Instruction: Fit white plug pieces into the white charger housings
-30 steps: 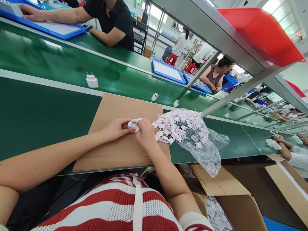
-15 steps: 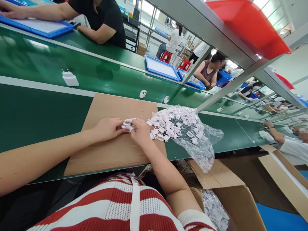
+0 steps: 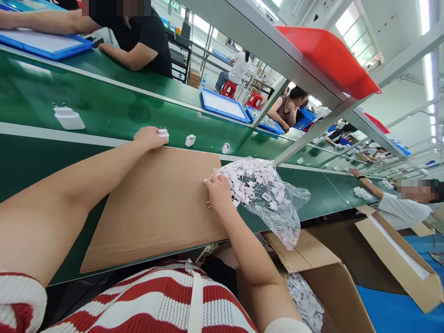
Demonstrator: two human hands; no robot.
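Observation:
My left hand [image 3: 149, 138] is closed around a white plug charger [image 3: 163, 134] at the near edge of the green belt [image 3: 118, 115]. The charger's two pins point up. My right hand [image 3: 219, 190] rests at the left edge of a pile of white plug pieces [image 3: 243, 187] on a clear plastic bag [image 3: 286, 217]. Its fingers are curled over a white piece, mostly hidden, and metal pins stick out beside the palm. Under and between my hands lies a flat cardboard sheet [image 3: 156, 203].
More white chargers [image 3: 69, 118] and white housings [image 3: 190, 140] stand on the belt. Blue trays [image 3: 225, 105] line its far side, where a person in black sits. A metal post [image 3: 270, 104] and a red bin [image 3: 329, 58] rise at the right. An open carton [image 3: 333, 286] stands below the table edge.
My hands have parted. The left has carried a white charger up and left to the belt; the right has moved to the pile of plug pieces. The camera view has shifted slightly.

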